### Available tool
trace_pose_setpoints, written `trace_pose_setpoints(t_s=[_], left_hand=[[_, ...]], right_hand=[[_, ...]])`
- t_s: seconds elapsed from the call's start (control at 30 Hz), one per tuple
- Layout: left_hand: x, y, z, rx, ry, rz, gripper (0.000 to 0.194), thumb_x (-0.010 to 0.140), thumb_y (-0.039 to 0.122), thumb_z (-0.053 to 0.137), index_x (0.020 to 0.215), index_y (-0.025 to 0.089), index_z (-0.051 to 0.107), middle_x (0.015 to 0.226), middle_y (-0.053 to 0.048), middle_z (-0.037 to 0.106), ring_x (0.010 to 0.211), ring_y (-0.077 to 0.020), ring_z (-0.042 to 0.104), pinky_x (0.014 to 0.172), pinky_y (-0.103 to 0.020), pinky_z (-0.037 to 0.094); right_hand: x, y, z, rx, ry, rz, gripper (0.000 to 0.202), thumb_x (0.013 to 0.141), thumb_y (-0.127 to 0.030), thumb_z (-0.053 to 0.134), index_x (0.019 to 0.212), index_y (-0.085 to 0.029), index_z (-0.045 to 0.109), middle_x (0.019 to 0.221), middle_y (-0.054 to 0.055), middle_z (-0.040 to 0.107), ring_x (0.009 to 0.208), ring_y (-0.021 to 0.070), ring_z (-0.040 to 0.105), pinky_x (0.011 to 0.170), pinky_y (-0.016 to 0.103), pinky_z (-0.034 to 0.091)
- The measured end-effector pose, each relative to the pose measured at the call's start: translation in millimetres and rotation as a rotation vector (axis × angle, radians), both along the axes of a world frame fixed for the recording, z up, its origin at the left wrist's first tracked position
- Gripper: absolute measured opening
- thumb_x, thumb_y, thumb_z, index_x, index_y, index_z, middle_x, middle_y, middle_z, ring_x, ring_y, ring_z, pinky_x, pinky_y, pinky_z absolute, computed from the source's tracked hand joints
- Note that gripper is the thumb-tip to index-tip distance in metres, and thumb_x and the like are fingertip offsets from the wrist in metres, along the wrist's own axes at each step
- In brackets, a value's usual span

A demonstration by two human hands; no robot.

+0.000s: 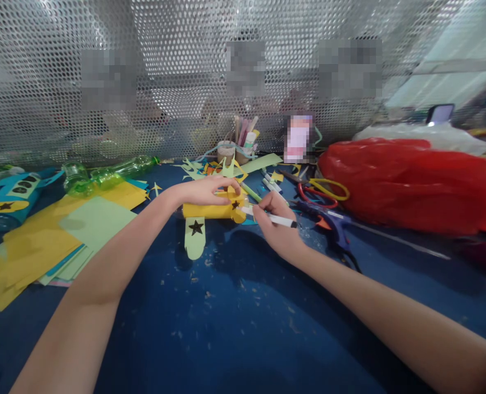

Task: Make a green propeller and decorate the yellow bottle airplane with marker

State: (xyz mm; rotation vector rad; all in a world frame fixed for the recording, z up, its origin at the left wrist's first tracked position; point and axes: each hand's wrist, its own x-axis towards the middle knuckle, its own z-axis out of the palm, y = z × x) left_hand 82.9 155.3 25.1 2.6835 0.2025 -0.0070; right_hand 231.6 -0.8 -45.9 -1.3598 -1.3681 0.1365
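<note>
A toy airplane, a bottle wrapped in yellow paper, lies on the blue table in front of me. A pale green paper wing with a black star sticks out toward me from its side. My left hand lies over the top of the body, thumb and fingers curved around its right part and steadying it. Between the fingers of my right hand is a white marker with a dark end. Its tip points at a black star on the yellow paper, touching or very close.
Left are coloured paper sheets, green plastic bottles and a blue toy airplane. Rightward lie scissors, a blue glue gun and a red plastic bag. Behind stand a cup of sticks and a perforated metal screen.
</note>
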Motion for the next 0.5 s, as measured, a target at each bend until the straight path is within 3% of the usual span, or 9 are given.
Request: trace_pose_setpoints(t_s=[0.5], left_hand=[[0.1, -0.6, 0.7, 0.008, 0.011, 0.011, 0.033, 0.087, 0.038, 0.047, 0.117, 0.026, 0.049, 0.125, -0.003, 0.055, 0.115, -0.0210, 0.049, 0.099, -0.033, 0.036]], right_hand=[[1.4, -0.5, -1.1, -0.020, 0.006, 0.012, 0.023, 0.083, -0.015, 0.052, 0.067, -0.023, 0.037, 0.058, -0.007, 0.038, 0.051, 0.0103, 0.035, 0.050, 0.027, 0.030]])
